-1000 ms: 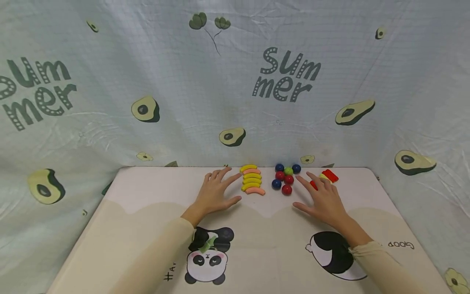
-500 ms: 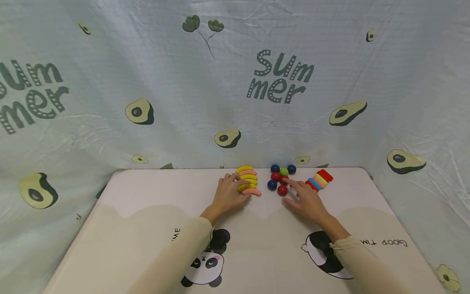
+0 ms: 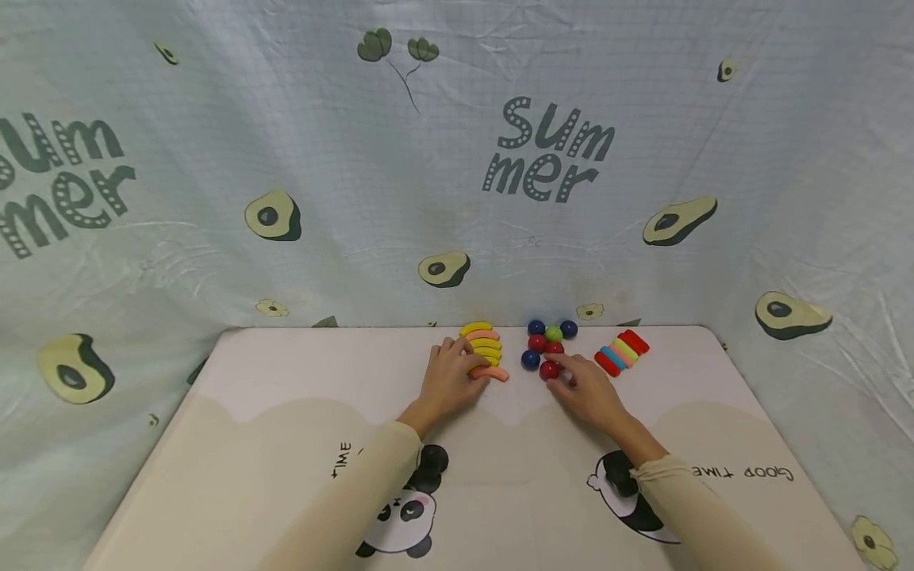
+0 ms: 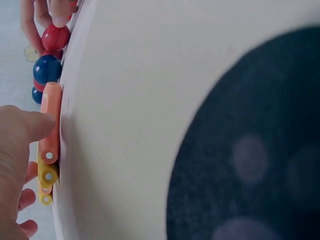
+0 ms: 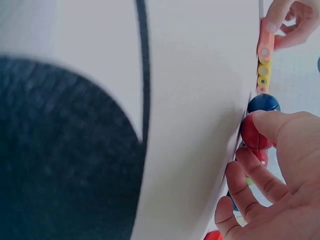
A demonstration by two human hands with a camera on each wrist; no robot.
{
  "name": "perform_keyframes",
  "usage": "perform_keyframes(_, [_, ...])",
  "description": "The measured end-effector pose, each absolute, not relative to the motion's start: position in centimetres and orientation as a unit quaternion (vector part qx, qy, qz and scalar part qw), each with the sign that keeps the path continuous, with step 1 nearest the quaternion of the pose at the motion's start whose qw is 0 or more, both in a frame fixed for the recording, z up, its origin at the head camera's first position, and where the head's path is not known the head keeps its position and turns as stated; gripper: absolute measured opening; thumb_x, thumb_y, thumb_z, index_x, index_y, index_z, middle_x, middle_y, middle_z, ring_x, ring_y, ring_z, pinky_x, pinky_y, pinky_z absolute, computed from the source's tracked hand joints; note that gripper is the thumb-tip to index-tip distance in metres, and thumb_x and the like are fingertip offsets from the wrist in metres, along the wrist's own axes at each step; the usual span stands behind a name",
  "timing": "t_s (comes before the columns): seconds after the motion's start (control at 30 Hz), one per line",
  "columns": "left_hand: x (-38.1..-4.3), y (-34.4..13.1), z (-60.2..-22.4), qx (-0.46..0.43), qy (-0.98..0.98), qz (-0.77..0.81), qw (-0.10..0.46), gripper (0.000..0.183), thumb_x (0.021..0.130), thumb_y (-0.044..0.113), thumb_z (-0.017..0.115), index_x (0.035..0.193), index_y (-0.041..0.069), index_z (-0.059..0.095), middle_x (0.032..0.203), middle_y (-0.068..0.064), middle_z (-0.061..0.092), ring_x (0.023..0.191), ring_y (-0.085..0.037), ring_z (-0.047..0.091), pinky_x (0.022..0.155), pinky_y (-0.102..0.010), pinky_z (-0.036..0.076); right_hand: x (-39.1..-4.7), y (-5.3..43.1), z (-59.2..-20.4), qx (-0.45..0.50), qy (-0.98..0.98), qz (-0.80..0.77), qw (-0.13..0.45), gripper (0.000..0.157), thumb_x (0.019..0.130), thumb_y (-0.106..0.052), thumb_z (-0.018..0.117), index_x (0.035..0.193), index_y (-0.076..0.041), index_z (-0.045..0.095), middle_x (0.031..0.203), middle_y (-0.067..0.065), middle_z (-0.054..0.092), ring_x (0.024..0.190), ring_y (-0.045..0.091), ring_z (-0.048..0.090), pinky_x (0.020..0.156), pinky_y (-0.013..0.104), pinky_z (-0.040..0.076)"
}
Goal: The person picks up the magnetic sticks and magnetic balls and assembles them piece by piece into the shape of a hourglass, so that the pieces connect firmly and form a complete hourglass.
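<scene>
My left hand (image 3: 450, 377) is at the row of small curved, banana-shaped pieces. Its thumb lies on the front salmon-orange curved piece (image 4: 51, 102), and it pinches that piece near its left end; the fingertips behind are partly hidden. Yellow curved pieces (image 3: 487, 343) and another salmon one lie stacked in a row beyond. At the ball group, my right hand (image 3: 589, 392) pinches the nearest red ball (image 5: 255, 135) between thumb and fingers. A dark blue ball (image 3: 530, 359) sits just left of it. Other red balls (image 3: 537, 342) and a green ball (image 3: 553, 334) are behind.
Right of the balls lies a slanted row of red, blue, salmon and yellow pieces (image 3: 622, 353). Two more blue balls, one a right-hand blue ball (image 3: 568, 328), sit by the table's back edge. A pale printed cloth (image 3: 357, 262) hangs behind the table (image 3: 286, 373).
Both hands have moved inward from spread positions. The left has closed on the front salmon-orange curved piece, the right on the nearest red ball. The coloured row at right is now uncovered.
</scene>
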State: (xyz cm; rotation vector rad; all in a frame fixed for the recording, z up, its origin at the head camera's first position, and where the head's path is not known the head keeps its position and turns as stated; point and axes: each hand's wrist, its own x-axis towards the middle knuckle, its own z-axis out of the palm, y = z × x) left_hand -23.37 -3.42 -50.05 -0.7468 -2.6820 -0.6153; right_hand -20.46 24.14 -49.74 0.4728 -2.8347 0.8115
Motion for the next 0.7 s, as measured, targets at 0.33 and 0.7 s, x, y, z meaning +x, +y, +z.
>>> perform_keyframes(0.33, [-22.8,-3.4,-49.7,-0.27,-0.934,-0.183,0.144,0.021,0.094,0.035,0.076,0.1,0.016,0.08,0.102,-0.002,0.063,0.098,-0.023,0.048,0.083,-0.039,0.038,-20.2,24.3,-49.8,0.127,-0.948,0.286,0.058,0.051,0.09,-0.017,0.08,0.135,-0.004,0.06,0.11,0.01,0.067,0.088,0.022,0.058,0.076,0.035,0.054])
perform_keyframes(0.7, [-22.2,-3.2,-49.1,-0.292,-0.937,-0.177,0.074,0.023,0.096,0.03,0.074,0.113,0.015,0.077,0.092,0.002,0.069,0.089,-0.018,0.055,0.09,-0.042,0.048,-20.2,24.7,-49.6,0.124,-0.946,0.296,0.05,0.05,0.09,-0.017,0.08,0.134,-0.007,0.06,0.113,0.009,0.068,0.086,0.021,0.057,0.075,0.033,0.053])
